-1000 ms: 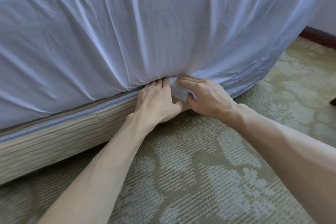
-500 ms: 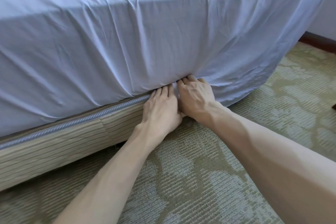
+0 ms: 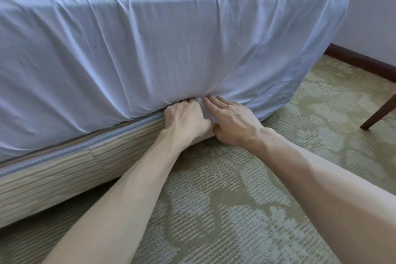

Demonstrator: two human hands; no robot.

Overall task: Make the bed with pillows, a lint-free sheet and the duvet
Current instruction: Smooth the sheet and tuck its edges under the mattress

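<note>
Patterned carpet [image 3: 214,210] lay near; above the bed base [image 3: 64,169], left hand [image 3: 186,118] curled into the sheet [image 3: 150,49], right hand [image 3: 233,122] pressed it with straight fingers [image 3: 212,102].

Wrinkled white sheet [image 3: 171,38] over bed [image 3: 53,173]

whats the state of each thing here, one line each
sheet: wrinkled, tucked left of the hands, hanging loose right of them
left hand: fingers bent, tips hidden at the sheet's lower edge
right hand: fingers straight, pressing the sheet
bed base: uncovered where the sheet is tucked
chair leg: standing on the carpet
</note>
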